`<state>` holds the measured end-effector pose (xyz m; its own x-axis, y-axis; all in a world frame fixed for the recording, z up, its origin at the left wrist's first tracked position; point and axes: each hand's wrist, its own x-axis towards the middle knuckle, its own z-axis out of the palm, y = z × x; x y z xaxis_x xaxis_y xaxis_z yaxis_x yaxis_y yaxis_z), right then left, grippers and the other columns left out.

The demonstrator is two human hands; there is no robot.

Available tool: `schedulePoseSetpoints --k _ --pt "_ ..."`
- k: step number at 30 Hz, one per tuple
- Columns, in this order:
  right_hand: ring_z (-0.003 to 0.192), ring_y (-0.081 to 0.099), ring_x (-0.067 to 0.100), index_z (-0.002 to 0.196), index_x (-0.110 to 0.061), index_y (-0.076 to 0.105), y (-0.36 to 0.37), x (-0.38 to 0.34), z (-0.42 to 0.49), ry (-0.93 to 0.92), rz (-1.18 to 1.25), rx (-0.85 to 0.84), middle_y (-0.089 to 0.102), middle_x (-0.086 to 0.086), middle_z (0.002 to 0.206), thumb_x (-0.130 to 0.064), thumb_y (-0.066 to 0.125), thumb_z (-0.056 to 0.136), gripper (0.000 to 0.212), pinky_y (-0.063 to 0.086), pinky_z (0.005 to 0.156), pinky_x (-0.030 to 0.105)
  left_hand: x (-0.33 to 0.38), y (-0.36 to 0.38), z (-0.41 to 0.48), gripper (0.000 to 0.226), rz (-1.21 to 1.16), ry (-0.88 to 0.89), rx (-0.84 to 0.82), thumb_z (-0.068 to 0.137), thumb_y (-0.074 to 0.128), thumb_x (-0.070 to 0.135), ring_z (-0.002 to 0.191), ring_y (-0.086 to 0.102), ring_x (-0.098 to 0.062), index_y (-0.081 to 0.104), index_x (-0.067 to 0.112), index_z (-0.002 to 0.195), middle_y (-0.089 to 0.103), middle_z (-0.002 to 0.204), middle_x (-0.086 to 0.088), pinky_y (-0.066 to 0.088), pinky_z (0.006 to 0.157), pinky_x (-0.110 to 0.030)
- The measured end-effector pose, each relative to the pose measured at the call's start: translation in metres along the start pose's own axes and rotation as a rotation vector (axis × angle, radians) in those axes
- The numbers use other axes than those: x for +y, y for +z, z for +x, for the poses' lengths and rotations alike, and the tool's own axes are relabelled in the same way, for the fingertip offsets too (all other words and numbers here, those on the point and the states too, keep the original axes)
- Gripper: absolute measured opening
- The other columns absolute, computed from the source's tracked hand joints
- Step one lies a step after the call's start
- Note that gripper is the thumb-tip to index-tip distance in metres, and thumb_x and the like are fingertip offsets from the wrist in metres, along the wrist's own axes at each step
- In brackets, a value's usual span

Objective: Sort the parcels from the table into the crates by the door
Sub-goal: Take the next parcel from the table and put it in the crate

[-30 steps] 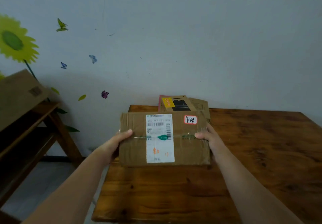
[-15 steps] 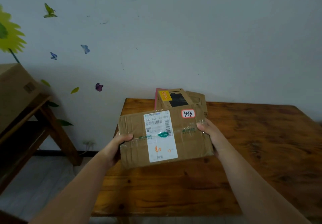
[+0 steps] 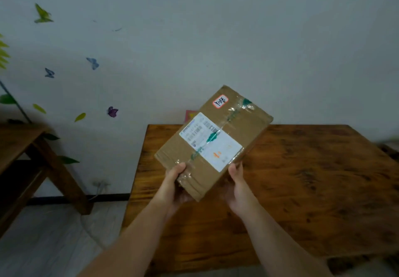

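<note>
Head view looks down on a sealed cardboard parcel (image 3: 248, 125) held in the air over the left rear part of a dark wooden table (image 3: 313, 179). The parcel sits at a slant in the frame, its near end low by the hands and its far end raised toward the pale wall (image 3: 237, 39).

The left hand (image 3: 172, 188) grips the near left corner, thumb pressed on the top face and fingers curled out of sight underneath. The right hand (image 3: 237, 188) grips the near right corner the same way, thumb against the edge and the rest of the hand below the box. Both hands are closed around the parcel, and it does not touch the table.

The parcel's flaps are closed and bound along their seam by clear tape (image 3: 235, 115) with green printing, so what is inside cannot be seen. A white shipping label (image 3: 210, 142) lies across the top face under the tape; its print is too blurred to read. A small red-bordered sticker (image 3: 220, 101) with handwriting sits near the far end.

Just behind the parcel, at the table's back edge, a sliver of something pink and yellow (image 3: 190, 116) shows; what it is cannot be told.

At the left stands a wooden bench (image 3: 26, 147) against the wall, which carries butterfly decals (image 3: 112, 111). A pale cable (image 3: 100, 185) hangs near the skirting above the grey floor (image 3: 43, 244).
</note>
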<state>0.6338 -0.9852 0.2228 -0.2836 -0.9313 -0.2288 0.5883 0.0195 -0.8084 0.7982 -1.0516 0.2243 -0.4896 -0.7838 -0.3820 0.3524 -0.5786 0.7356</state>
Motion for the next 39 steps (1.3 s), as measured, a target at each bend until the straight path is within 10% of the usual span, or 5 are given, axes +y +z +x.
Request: schedulePoseSetpoints --k 7,16,24,32,39 --pt "0.128 0.045 0.028 0.149 -0.043 0.01 0.004 -0.023 0.012 -0.095 -0.207 0.103 0.047 0.004 0.142 -0.045 0.092 0.04 0.136 0.032 0.109 0.056 -0.006 0.008 0.003 0.093 0.139 -0.032 -0.021 0.053 0.075 0.041 0.11 0.058 -0.033 0.033 0.033 0.136 0.06 0.124 -0.006 0.036 0.1 -0.058" --pt "0.093 0.069 0.024 0.12 -0.033 0.052 -0.046 -0.07 0.006 -0.152 -0.218 0.112 0.068 0.003 0.111 -0.006 0.059 0.062 0.065 0.055 0.067 0.038 0.041 0.015 0.023 0.114 0.341 0.053 -0.006 0.054 0.068 0.065 0.136 0.031 -0.034 0.011 0.041 0.149 0.026 0.154 -0.008 0.021 0.11 -0.06" --pt "0.094 0.07 0.028 0.116 -0.026 0.055 -0.124 -0.129 -0.04 -0.02 -0.338 0.077 0.069 0.006 0.108 -0.005 0.059 0.058 0.062 0.055 0.075 0.044 0.013 0.117 0.037 0.102 0.467 0.054 -0.324 0.061 0.075 0.028 0.097 0.065 -0.028 0.02 0.037 0.147 0.065 0.115 -0.007 0.054 0.078 -0.043" --pt "0.118 0.053 0.027 0.14 -0.034 0.043 -0.233 -0.186 -0.102 -0.118 -0.616 0.629 0.048 0.003 0.14 -0.048 0.078 0.068 0.082 0.047 0.096 0.045 -0.091 0.219 0.045 0.094 0.332 0.051 -0.24 0.076 0.07 0.017 0.107 0.06 -0.032 0.014 0.05 0.144 0.056 0.128 -0.008 0.05 0.085 -0.056" --pt "0.108 0.059 0.036 0.142 -0.035 0.032 -0.339 -0.21 -0.15 -0.122 0.035 0.607 0.055 0.011 0.129 -0.049 0.083 0.045 0.111 0.053 0.084 0.053 -0.199 0.35 0.043 0.105 0.089 0.038 -0.217 0.074 0.073 0.013 0.108 0.06 -0.031 0.006 0.051 0.145 0.05 0.138 -0.01 0.054 0.08 -0.047"
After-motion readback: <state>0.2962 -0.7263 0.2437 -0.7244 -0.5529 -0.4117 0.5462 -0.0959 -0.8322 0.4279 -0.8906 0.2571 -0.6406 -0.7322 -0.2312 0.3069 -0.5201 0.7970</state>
